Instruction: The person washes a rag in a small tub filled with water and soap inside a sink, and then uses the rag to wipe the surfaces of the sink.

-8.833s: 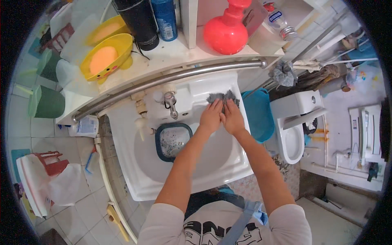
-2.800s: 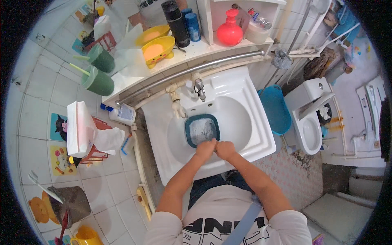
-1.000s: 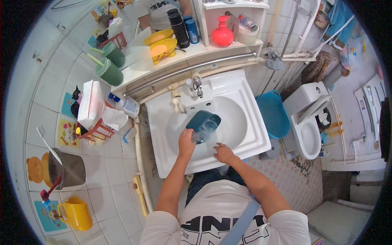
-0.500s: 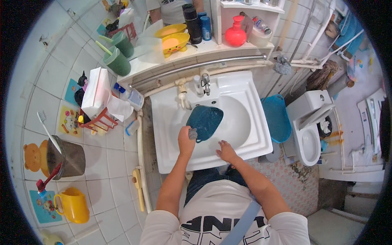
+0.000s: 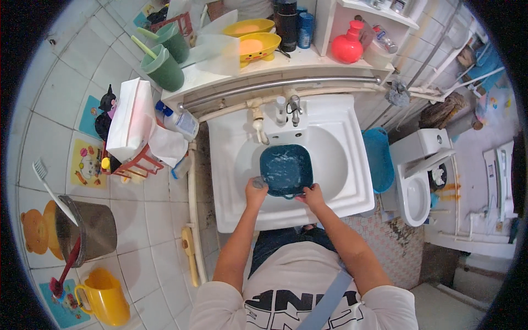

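Over the bowl of the white sink [image 5: 225, 209] I hold a dark teal, square plastic basin [image 5: 286, 168], its inside wet with whitish streaks of suds or water. My left hand [image 5: 255, 194] is closed on a grey scrubber [image 5: 258, 183], at the basin's near left corner; whether its fingers also grip the rim is hard to tell. At the near right corner, my right hand [image 5: 312, 197] is closed on the basin's rim. Beyond the basin are a cream tap [image 5: 257, 124] and a metal tap [image 5: 295, 110].
Behind the sink runs a metal rail [image 5: 280, 88] under a white shelf [image 5: 220, 77] with green cups and a yellow dish. A blue tub [image 5: 379, 159] and toilet [image 5: 415, 190] stand right. A tissue pack [image 5: 131, 124] and yellow jug [image 5: 104, 297] hang left.
My right hand has moved from the sink's front area onto the basin's rim and closed. The basin has turned from tilted to facing up more squarely. The whole view has shifted slightly.
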Demonstrator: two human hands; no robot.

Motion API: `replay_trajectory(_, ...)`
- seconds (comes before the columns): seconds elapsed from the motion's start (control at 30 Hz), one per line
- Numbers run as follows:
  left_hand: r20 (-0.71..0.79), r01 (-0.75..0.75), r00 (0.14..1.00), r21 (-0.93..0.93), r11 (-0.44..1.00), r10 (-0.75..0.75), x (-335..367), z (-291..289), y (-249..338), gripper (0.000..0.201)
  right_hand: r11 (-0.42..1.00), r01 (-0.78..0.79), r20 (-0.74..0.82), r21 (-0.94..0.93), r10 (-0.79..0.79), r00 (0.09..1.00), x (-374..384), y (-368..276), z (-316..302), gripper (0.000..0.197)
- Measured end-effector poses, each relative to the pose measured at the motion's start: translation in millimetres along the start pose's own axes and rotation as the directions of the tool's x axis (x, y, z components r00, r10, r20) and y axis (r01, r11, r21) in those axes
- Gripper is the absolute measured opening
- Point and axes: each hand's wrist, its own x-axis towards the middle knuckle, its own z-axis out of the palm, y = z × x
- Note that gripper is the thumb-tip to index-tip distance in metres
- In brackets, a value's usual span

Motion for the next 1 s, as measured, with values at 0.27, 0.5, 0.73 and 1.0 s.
replay_trajectory(0.27,0.106,-0.355,0.934,0.346,0.868,0.34,-7,12,68,0.066,0.998,0.013,-0.118,-0.055,-0.019,0.993,20,0,-2,0.037)
replay_trajectory(0.5,0.051,-0.38,0.925,0.151,0.913,0.376,47,-5,94,0.058,0.998,-0.026,-0.092,-0.066,0.02,0.996,15,-19,29,0.038)
replay_trajectory(0.73,0.468,-0.809,0.581,0.42,0.411,0.666,117,-22,163,0.041,0.999,-0.047,-0.122,-0.011,0.045,0.992,44,-4,32,0.035)
replay_trajectory(1.0,0.376,-0.748,0.59,0.588,0.308,0.714,119,3,172,0.025,0.995,-0.096,-0.161,-0.034,0.09,0.983,51,-4,42,0.037)
